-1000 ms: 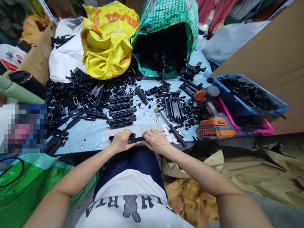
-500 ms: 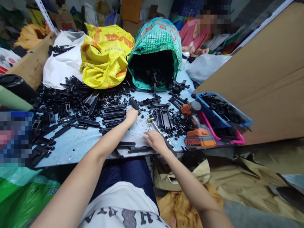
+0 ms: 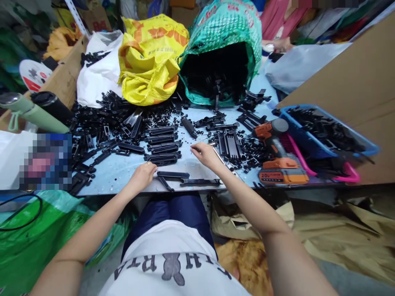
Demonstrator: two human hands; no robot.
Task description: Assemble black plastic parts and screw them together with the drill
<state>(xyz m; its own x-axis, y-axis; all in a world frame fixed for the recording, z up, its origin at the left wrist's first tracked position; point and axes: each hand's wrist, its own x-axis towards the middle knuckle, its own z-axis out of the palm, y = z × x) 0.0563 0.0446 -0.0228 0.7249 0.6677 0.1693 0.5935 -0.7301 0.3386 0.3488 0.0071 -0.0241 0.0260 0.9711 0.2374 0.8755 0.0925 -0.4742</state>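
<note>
My left hand [image 3: 142,176] is at the near edge of the table, its fingertips pinched together beside the left ends of two long black plastic pieces [image 3: 173,175]. Whatever those fingers hold is hidden. My right hand [image 3: 206,155] hovers over the middle of the blue tabletop, thumb and fingertips together; any small thing between them is too small to name. Ahead of the left hand lies a row of several black plastic bars [image 3: 163,146]. A metal rod tool [image 3: 219,155] lies partly behind my right hand, and a black piece with a forked end [image 3: 200,182] lies below it.
An orange cordless drill [image 3: 273,144] stands right, by a blue basket [image 3: 290,123] of black parts. Heaped black parts [image 3: 101,119] cover the left side. A yellow sack [image 3: 151,53] and green sack [image 3: 222,33] stand behind. A person's hand [image 3: 279,44] shows at the back.
My left hand has come back and left, from beyond the row of bars to the near edge. My right hand has moved forward and left, fingers now closed. The view has shifted.
</note>
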